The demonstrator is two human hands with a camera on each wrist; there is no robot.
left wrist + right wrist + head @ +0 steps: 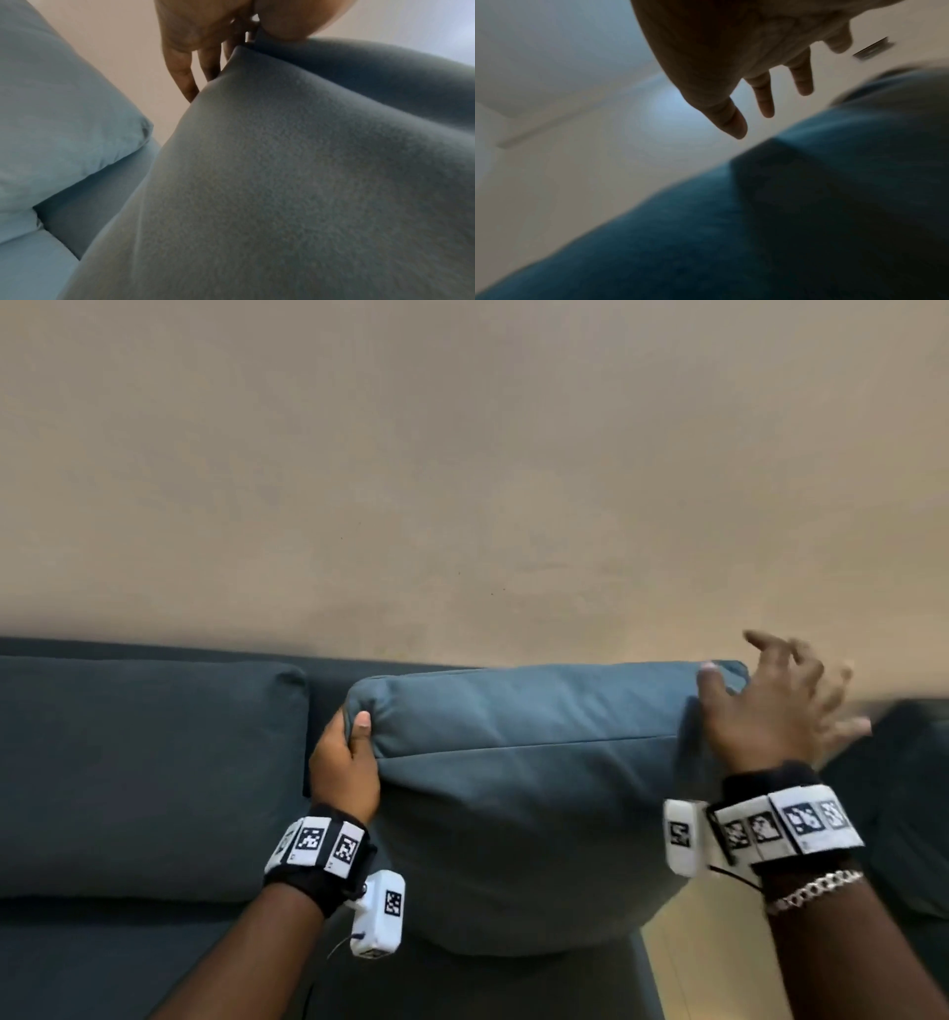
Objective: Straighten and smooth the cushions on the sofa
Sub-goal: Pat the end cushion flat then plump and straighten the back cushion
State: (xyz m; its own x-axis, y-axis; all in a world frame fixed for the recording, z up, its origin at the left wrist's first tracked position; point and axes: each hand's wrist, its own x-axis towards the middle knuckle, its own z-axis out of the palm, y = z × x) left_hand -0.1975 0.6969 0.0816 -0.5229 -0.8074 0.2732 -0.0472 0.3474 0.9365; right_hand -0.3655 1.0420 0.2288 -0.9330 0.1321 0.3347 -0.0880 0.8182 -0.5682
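A teal back cushion (pixel 534 793) stands tilted forward from the sofa back in the head view. My left hand (pixel 345 752) grips its upper left corner, thumb on the front and fingers behind. The left wrist view shows those fingers (pixel 190 71) behind the cushion's edge (pixel 282 162). My right hand (pixel 770 706) is blurred at the cushion's upper right corner, fingers spread and holding nothing. In the right wrist view the spread fingers (pixel 765 97) hover just above the teal fabric (pixel 782 203).
A second teal back cushion (pixel 144 778) sits flat against the sofa back on the left. The seat cushion (pixel 102 968) runs along the bottom. Another dark cushion (pixel 904 803) lies at the far right. A beige wall (pixel 462 480) rises behind the sofa.
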